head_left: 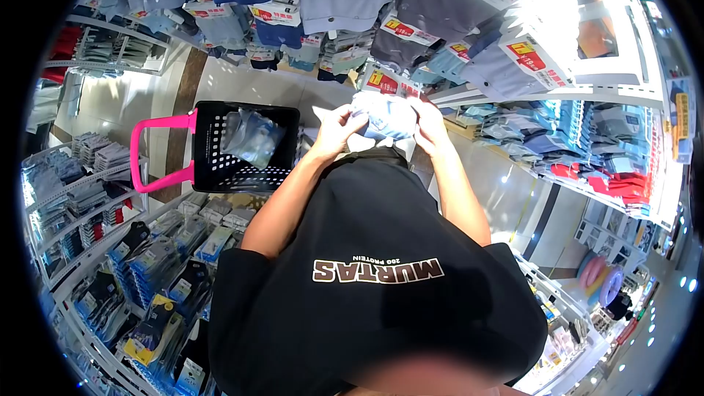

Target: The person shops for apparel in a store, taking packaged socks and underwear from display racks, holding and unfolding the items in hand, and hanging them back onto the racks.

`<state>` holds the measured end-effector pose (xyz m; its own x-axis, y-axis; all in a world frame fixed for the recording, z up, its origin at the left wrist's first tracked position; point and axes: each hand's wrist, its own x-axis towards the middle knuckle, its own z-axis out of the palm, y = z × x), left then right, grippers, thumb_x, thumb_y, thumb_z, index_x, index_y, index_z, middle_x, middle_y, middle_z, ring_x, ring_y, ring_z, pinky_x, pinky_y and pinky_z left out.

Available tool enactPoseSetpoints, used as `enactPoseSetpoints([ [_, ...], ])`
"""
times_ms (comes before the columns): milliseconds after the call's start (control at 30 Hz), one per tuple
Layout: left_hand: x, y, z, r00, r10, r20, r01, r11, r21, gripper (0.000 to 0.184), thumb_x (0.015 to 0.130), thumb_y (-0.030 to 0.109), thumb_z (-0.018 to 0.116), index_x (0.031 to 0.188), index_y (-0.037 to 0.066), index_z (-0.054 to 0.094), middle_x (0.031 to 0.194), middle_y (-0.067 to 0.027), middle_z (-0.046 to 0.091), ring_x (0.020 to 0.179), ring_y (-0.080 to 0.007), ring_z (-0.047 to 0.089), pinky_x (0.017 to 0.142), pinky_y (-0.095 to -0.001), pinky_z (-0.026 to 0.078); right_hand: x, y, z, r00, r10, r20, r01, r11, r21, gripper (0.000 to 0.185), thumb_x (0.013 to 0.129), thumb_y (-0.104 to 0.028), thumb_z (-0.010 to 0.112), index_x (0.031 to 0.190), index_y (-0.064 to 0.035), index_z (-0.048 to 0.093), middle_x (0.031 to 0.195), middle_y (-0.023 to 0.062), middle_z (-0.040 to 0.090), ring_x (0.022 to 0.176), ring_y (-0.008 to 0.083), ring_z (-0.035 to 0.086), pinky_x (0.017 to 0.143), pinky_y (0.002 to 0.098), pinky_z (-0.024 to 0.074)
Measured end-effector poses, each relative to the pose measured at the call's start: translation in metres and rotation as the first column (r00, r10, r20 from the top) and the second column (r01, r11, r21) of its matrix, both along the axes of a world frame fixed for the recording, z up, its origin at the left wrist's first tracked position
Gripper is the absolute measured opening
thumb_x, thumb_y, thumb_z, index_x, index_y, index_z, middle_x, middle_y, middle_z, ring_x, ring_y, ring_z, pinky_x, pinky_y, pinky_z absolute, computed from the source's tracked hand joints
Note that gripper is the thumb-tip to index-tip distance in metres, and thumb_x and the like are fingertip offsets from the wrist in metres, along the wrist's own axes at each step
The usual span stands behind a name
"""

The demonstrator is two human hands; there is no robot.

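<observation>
Between my two hands is a folded pale blue packaged garment (389, 116), brightly lit and held in front of my waist. My left hand (336, 127) pinches its left edge, thumb and fingers closed on it. On the opposite edge, my right hand (430, 125) grips it too, with the fingers partly hidden. Just beyond the garment hang several underwear packs (348, 4) with red and yellow price cards. A black shopping basket (209, 178) with a pink handle (139, 158) stands to the left of my left hand. Inside it lies a clear plastic pack (253, 139).
Shelves of folded packaged clothes (572, 128) line the right side. At lower left, a rack holds several sock packs (154, 330). Another shelf of folded goods (81, 183) stands further left. Tiled floor (132, 106) shows around the basket. Colored rings (610, 287) hang at far right.
</observation>
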<state>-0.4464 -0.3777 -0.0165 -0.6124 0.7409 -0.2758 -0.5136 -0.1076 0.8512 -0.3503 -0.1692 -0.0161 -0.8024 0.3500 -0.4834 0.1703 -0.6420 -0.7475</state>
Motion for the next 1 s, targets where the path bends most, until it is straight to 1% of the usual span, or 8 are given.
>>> enactPoseSetpoints([
  [167,0.005,0.004,-0.001,0.974,0.194,0.115,-0.2,0.979,0.045,0.017,0.091,0.014,0.066,0.097,-0.001,0.061,0.091,-0.0044,0.065,0.082,-0.0088,0.061,0.077,-0.0245,0.05,-0.001,-0.012,-0.026,0.972,0.071,0.222,-0.14,0.939,0.313,0.059,0.087,-0.017,0.066,0.137,0.0061,0.042,0.12,0.0165,0.06,0.103,0.0206,0.061,0.084,0.0325,0.0513],
  [233,0.005,0.005,0.005,0.966,0.251,0.063,-0.251,0.968,-0.004,0.016,0.091,0.014,0.065,0.095,0.0,0.061,0.088,-0.0038,0.064,0.078,-0.0086,0.06,0.073,-0.0241,0.051,-0.003,-0.021,-0.018,0.966,-0.042,0.253,-0.174,0.618,0.767,0.064,0.085,-0.017,0.07,0.138,0.0056,0.042,0.121,0.0193,0.06,0.1,0.0188,0.062,0.082,0.031,0.052],
  [367,0.003,0.006,0.007,0.941,0.315,0.123,-0.301,0.946,-0.121,0.019,0.091,0.017,0.067,0.095,0.0,0.06,0.086,-0.0044,0.063,0.075,-0.0091,0.06,0.068,-0.0238,0.05,-0.004,-0.039,0.018,0.962,0.27,0.025,-0.228,0.756,0.614,0.049,0.079,-0.017,0.078,0.12,0.0013,0.058,0.107,0.0113,0.064,0.094,0.0187,0.063,0.085,0.0331,0.051],
  [500,0.001,0.012,0.016,0.951,0.282,0.129,-0.269,0.957,-0.111,0.021,0.09,0.019,0.069,0.097,0.001,0.06,0.089,-0.0057,0.064,0.078,-0.0109,0.062,0.069,-0.0252,0.052,-0.013,-0.071,0.045,0.935,0.347,0.072,-0.204,0.359,0.911,0.044,0.082,-0.013,0.074,0.122,-0.0022,0.059,0.103,0.0098,0.064,0.09,0.0168,0.063,0.081,0.0298,0.0515],
  [633,0.001,0.006,0.014,0.97,0.225,0.092,-0.222,0.974,-0.043,0.017,0.089,0.013,0.068,0.099,0.001,0.062,0.09,-0.0046,0.065,0.081,-0.0104,0.062,0.072,-0.024,0.051,-0.017,-0.065,0.036,0.967,0.245,0.076,-0.243,0.779,0.578,0.024,0.09,-0.013,0.064,0.11,-0.0005,0.065,0.091,0.0074,0.069,0.08,0.0118,0.064,0.074,0.0283,0.0515],
  [833,-0.003,0.0,-0.003,0.974,0.198,0.113,-0.19,0.979,-0.075,0.014,0.09,0.01,0.064,0.098,-0.001,0.064,0.089,-0.0042,0.065,0.079,-0.0084,0.059,0.074,-0.0232,0.048,-0.017,-0.058,0.037,0.959,0.266,0.102,-0.279,0.8,0.532,0.021,0.092,-0.014,0.064,0.105,0.002,0.066,0.087,-0.0001,0.065,0.076,0.0059,0.056,0.07,0.0216,0.0451],
  [967,-0.004,0.001,-0.001,0.9,0.209,0.381,-0.25,0.966,0.06,0.004,0.088,0.008,0.061,0.088,0.003,0.062,0.083,-0.0011,0.06,0.076,-0.0091,0.057,0.07,-0.0236,0.047,-0.018,-0.059,0.042,0.967,0.24,0.085,-0.251,0.839,0.482,0.021,0.092,-0.014,0.062,0.107,0.0014,0.066,0.084,-0.0026,0.062,0.075,0.0037,0.053,0.069,0.0202,0.043],
  [1000,-0.007,-0.003,-0.008,0.937,0.13,0.323,-0.179,0.976,0.126,0.026,0.089,0.011,0.057,0.111,0.0,0.062,0.104,-0.0072,0.066,0.096,-0.015,0.063,0.087,-0.0301,0.05,-0.019,-0.061,0.045,0.968,0.235,0.092,-0.25,0.839,0.483,0.022,0.092,-0.014,0.062,0.107,0.0015,0.066,0.084,-0.0028,0.062,0.074,0.0035,0.053,0.069,0.02,0.0427],
])
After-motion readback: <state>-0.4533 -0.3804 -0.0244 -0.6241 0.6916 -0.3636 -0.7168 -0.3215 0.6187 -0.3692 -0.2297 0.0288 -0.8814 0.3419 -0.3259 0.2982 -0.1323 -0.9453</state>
